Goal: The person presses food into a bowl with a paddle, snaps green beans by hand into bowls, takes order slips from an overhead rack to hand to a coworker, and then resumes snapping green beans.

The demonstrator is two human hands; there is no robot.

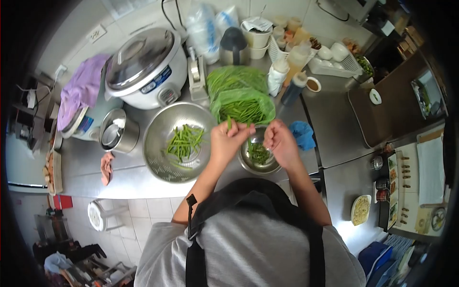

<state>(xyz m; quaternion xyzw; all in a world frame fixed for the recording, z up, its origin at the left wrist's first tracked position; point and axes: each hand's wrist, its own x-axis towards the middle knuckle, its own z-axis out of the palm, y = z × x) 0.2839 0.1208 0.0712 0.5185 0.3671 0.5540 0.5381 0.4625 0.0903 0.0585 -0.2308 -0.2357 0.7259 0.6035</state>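
My left hand [231, 136] is closed on a green bean [229, 123], between the colander and the small bowl. To its right, my right hand [282, 140] has its fingers curled over the bowl's right edge; whether anything is in them is too small to tell. Below both hands, the small steel bowl [246, 162] holds short green pieces [258, 154]. The large perforated steel colander [157, 161] on the left contains cut green beans [184, 143]. Behind my hands lies an open green plastic bag [237, 79] full of long beans [244, 111].
A large rice cooker [143, 71] and a steel pot [125, 131] stand at the left. Sauce bottles [294, 89], a white basket [330, 69] and a blue crumpled bag [302, 135] are at the right. A white stool [97, 215] is on the floor.
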